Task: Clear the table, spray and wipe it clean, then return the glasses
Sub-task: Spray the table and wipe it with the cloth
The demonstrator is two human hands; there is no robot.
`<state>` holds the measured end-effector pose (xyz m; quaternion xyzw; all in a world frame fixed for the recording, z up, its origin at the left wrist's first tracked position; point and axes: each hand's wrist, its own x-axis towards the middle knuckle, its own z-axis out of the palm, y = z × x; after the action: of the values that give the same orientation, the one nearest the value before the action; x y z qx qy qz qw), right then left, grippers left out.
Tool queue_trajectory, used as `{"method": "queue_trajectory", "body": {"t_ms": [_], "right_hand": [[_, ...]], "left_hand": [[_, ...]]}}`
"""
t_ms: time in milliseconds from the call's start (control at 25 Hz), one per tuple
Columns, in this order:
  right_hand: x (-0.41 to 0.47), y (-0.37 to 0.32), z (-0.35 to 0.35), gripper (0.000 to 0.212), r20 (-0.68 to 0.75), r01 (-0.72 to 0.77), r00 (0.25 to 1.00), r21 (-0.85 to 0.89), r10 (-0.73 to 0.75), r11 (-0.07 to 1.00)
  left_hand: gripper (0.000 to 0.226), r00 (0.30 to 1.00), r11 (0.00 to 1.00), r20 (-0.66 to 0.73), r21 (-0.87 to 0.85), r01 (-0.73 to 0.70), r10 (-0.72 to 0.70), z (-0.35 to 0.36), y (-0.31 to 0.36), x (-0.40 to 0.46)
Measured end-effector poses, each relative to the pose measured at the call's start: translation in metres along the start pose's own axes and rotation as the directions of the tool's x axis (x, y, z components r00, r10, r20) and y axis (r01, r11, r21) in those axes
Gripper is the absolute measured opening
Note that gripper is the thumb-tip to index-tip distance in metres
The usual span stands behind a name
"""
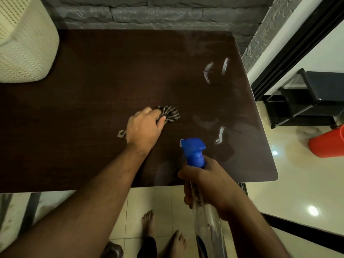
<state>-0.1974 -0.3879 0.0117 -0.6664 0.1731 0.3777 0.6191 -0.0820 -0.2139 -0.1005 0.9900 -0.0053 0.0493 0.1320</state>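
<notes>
- Nearest the viewer, two bare feet (163, 231) stand on pale glossy floor tiles (141, 200) just in front of the table's near edge.
- The right hand (208, 185) is wrapped around the neck of a clear spray bottle (206, 216), held over the near edge with its blue trigger head (193, 149) pointing toward the tabletop. The bottle tilts, so it could slip from the hand, or mist could drift onto the tiles and make them slick underfoot; that is a judgement, not something visible.
- Further in, the left hand (144, 127) clutches a bunched striped cloth (170, 113) and presses it on the dark brown table (83, 108), near the middle.
- To the right of the cloth, pale wet streaks (220, 135) and curved smears catch the light. The wiping looks unfinished; if that side is skipped, the streaks may dry as marks, and a balled cloth may only push liquid around.
- No glasses are visible anywhere in view, so where they wait cannot be told. Setting them back on a damp surface would risk rings.
- At the far left, a cream perforated basket (26, 40) appears to sit on the table's corner; a wide sweep could knock it.
- Off the right edge, an orange bucket (327, 144) stands on the shiny floor, with a black shelf unit (305, 97) behind it.
- Farthest back, a grey stone-textured wall (158, 13) runs behind the table.
</notes>
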Motion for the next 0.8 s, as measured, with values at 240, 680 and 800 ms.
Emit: {"method": "queue_trajectory", "body": {"t_ms": [240,680,800], "right_hand": [[-0.004,-0.004,0.007,0.018,0.008,-0.021,1.0,-0.011,0.021,1.0],[-0.022,-0.011,0.009,0.012,-0.014,0.036,0.999,-0.044,-0.037,0.998],[-0.026,-0.009,0.012,0.011,-0.019,0.055,0.998,-0.039,-0.055,0.998]], "left_hand": [[0.027,0.992,0.99,0.015,-0.056,-0.127,0.128,0.006,0.004,-0.024],[0.026,0.972,0.974,0.053,-0.03,-0.226,0.228,0.001,0.008,-0.089],[0.03,0.967,0.969,0.072,-0.05,-0.241,0.244,-0.001,0.01,-0.103]]}}
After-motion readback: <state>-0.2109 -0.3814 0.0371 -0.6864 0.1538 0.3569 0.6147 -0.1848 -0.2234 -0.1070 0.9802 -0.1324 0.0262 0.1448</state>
